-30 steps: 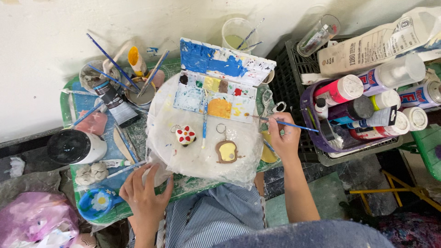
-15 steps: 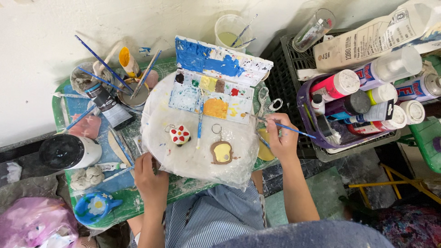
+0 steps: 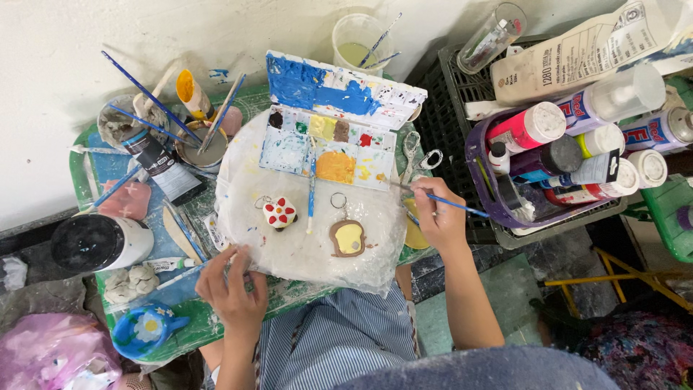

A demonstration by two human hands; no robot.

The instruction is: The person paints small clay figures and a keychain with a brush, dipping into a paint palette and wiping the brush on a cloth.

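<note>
Head-camera view looks straight down on a cluttered painting table. At the right, the right hand [image 3: 442, 220] pinches a thin blue-handled paintbrush [image 3: 440, 200] between thumb and fingers; the brush lies almost level, its tip pointing left toward the lower right corner of the open paint palette [image 3: 328, 141], its handle end reaching out toward the purple basket [image 3: 485, 198] of paint bottles. Whether the bristles actually touch the palette is hard to tell from here. The left hand [image 3: 229, 289] rests at the near edge of the clear plastic sheet [image 3: 303, 249] that covers the work area, fingers curled loosely with the tips pressing on the sheet's edge; it appears to hold nothing. On the sheet, between the two hands, lie two small keychain pieces: a white one with red petals [image 3: 279, 214] to the left and a brown toast-shaped one with a yellow centre [image 3: 349, 238] to the right, well apart. A second blue brush [image 3: 312, 191] lies upright between them, its top reaching onto the palette. Behind the palette stands a plastic cup of cloudy water [image 3: 359, 45] with brushes in it. A black-lidded white jar [image 3: 97, 242] sits at the far left.
</note>
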